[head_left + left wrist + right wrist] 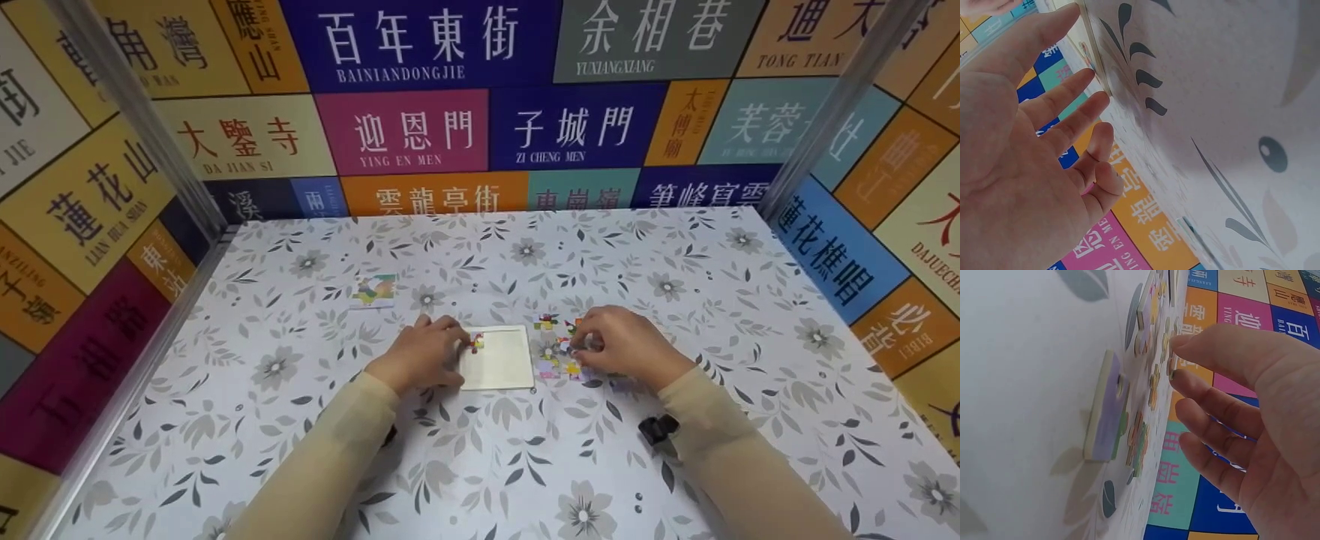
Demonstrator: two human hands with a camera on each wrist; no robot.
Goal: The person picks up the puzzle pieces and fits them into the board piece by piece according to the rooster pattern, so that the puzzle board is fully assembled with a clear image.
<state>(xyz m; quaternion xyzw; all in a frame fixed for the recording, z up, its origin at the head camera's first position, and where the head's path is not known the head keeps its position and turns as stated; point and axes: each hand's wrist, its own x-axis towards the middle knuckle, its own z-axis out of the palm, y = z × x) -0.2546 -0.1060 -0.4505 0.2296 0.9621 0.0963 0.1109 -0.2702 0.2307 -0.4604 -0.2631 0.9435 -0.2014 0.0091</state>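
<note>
While an indigo wall panel [420, 45] reads "BAINIANDONGJIE" and a magenta panel [405, 131] "YING EN MEN", both beneath white Chinese characters, a square cream tray [506, 367] with a raised rim lies on a white tablecloth [435, 465] printed with grey flowers and leaves. The left hand [421, 354], fingers spread, touches the tray's left edge; one small multicoloured puzzle piece [477, 343] lies near its far-left corner. Thick, knobbed, pale-edged jigsaw pieces [1107, 413] lie right of the tray. There, the right hand [626, 343] brings thumb and forefinger close together; whether they pinch a piece cannot be told.
</note>
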